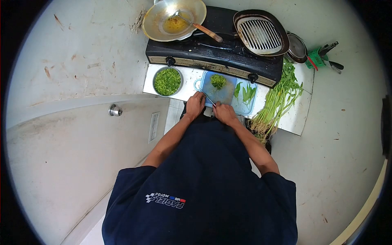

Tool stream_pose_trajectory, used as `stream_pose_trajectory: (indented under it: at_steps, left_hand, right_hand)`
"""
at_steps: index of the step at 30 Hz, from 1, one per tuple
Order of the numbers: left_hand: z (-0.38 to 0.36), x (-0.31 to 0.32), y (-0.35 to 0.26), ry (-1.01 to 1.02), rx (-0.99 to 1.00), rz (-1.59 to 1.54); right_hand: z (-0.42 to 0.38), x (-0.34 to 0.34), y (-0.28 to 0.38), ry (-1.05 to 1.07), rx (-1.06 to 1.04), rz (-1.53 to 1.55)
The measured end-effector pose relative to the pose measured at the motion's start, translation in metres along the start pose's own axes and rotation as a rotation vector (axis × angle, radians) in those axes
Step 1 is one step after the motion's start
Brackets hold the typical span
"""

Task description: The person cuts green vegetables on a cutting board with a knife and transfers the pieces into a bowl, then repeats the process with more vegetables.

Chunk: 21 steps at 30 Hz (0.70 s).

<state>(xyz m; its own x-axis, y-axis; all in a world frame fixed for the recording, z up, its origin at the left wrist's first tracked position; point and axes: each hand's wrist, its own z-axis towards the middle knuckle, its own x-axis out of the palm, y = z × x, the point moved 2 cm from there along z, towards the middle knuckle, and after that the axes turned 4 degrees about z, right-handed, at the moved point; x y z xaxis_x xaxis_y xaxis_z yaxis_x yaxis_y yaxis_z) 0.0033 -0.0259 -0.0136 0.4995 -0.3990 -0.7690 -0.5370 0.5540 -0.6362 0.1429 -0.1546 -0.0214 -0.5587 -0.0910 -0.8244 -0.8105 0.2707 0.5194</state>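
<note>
My right hand (224,113) is closed around the handle of a knife (209,100) at the front edge of a blue cutting board (249,107). The thin blade points up and left, toward my left hand (196,104). That hand is curled closed beside the board's left front corner, close to the blade tip; anything inside its fingers is hidden. On the board lie a small heap of chopped greens (218,81) and, to the right, several loose leaves (248,94). A round metal bowl (154,86) full of chopped greens (167,81) stands left of the board.
Behind the board stands a black gas stove (212,53), bearing a wok (151,22) with a wooden-handled spatula (207,32) and a grill pan (261,34). Long-stemmed greens with roots (277,100) lie at right. A green basket (315,58) holds utensils. A door (90,155) is at left.
</note>
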Motion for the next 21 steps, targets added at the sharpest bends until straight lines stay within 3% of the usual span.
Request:
stream_pose_trajectory:
  at_steps: [9, 21]
  left_hand:
    - [0.001, 0.001, 0.003, 0.019, -0.013, 0.013]
    - [0.013, -0.002, -0.002, 0.039, 0.043, -0.097]
  right_hand:
    - [0.001, 0.000, 0.000, -0.029, -0.003, -0.008]
    - [-0.006, -0.021, -0.012, 0.010, 0.191, 0.045]
